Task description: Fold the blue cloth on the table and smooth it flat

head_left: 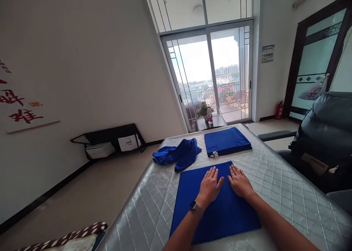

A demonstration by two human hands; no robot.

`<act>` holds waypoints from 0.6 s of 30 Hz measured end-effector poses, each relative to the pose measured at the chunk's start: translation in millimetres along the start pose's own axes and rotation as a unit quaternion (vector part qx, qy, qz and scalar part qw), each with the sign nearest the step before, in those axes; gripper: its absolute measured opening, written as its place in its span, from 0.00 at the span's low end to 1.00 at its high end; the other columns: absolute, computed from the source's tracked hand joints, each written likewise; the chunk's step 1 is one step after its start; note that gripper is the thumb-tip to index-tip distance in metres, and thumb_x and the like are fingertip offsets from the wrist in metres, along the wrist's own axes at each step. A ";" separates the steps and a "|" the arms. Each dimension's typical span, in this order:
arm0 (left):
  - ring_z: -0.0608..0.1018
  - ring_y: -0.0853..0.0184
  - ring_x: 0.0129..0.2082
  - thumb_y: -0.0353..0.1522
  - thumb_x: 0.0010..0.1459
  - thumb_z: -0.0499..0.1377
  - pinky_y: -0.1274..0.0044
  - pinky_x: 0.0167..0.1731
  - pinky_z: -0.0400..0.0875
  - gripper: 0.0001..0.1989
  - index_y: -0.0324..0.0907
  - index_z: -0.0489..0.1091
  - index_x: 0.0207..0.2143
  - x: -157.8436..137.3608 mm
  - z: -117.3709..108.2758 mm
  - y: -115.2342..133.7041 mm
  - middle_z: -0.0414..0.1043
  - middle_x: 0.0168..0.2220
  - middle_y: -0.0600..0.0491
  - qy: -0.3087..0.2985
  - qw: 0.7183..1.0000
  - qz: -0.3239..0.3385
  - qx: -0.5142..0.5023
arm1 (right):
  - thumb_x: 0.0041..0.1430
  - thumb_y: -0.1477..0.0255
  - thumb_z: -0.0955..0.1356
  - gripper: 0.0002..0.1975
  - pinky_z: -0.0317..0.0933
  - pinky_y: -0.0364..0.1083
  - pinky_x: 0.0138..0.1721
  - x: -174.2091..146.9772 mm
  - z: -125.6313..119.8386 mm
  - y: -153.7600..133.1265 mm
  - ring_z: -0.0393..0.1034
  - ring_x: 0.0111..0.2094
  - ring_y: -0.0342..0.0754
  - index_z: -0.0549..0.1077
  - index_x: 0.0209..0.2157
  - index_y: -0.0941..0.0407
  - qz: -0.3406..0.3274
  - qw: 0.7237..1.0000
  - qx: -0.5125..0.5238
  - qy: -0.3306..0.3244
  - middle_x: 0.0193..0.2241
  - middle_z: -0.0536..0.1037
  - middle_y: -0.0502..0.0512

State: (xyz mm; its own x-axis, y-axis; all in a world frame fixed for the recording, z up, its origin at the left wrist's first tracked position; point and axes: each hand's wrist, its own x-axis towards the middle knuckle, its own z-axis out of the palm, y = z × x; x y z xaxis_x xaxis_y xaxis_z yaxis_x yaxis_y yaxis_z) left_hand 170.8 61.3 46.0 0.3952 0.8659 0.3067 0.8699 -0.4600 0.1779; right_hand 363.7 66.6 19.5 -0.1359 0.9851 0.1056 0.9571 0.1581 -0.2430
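Note:
A flat blue cloth [203, 221] lies spread on the silver quilted mattress [148, 196] in front of me. My left hand [210, 185], with a watch [194, 206] on its wrist, rests palm down on the cloth near its middle. Flat on the cloth's right side is my right hand [239, 181], fingers stretched toward the far edge. Beyond the hands sits a neat stack of folded blue cloths [227, 140] with a white tag at its near corner. To its left is a crumpled blue cloth [178, 153].
A black leather chair [328, 130] stands close on the right. Behind the mattress, a small table [202, 125] holds a bottle [209, 115] and a potted plant [202, 109]. A low black shelf [110, 135] with boxes is against the left wall. Patterned fabric [79, 238] shows at the lower left.

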 end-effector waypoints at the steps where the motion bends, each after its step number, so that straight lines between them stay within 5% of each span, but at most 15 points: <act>1: 0.57 0.59 0.70 0.48 0.71 0.38 0.63 0.68 0.53 0.32 0.40 0.58 0.67 7.0 9.2 17.0 0.57 0.69 0.45 -0.003 1.000 0.027 -0.008 | 0.69 0.63 0.50 0.34 0.36 0.54 0.69 -0.4 0.5 0.8 0.38 0.71 0.53 0.51 0.70 0.66 -0.005 1.000 -0.005 -0.001 0.71 0.49 0.62; 4: 0.54 0.59 0.70 0.47 0.71 0.35 0.63 0.68 0.53 0.33 0.38 0.55 0.68 22.1 31.5 51.1 0.55 0.69 0.44 -0.018 0.999 0.034 -0.015 | 0.67 0.69 0.51 0.32 0.36 0.53 0.69 -1.6 2.6 3.1 0.38 0.71 0.52 0.51 0.70 0.65 -0.017 1.000 -0.022 -0.002 0.71 0.48 0.60; 8: 0.54 0.59 0.70 0.46 0.72 0.32 0.63 0.67 0.54 0.34 0.36 0.53 0.69 20.4 38.5 48.1 0.55 0.69 0.43 -0.033 0.999 -0.006 0.028 | 0.68 0.67 0.51 0.32 0.37 0.54 0.69 -0.9 2.6 3.1 0.39 0.71 0.52 0.51 0.70 0.65 -0.017 1.000 -0.021 0.001 0.71 0.48 0.61; 18: 0.54 0.58 0.70 0.50 0.70 0.33 0.61 0.67 0.53 0.37 0.36 0.52 0.69 -56.0 -12.0 -75.6 0.52 0.70 0.42 -0.058 0.984 -0.128 0.107 | 0.70 0.61 0.49 0.34 0.35 0.53 0.69 1.0 1.3 0.3 0.38 0.71 0.51 0.49 0.70 0.66 0.000 1.000 -0.002 0.000 0.71 0.48 0.61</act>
State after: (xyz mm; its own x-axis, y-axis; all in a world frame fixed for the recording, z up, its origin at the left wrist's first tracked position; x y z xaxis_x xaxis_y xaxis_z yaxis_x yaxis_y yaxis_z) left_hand 79.3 45.2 26.6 0.1746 0.9706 0.1654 0.9829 -0.1819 0.0298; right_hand 363.5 67.6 18.3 -0.1360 0.9852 0.1047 0.9581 0.1577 -0.2390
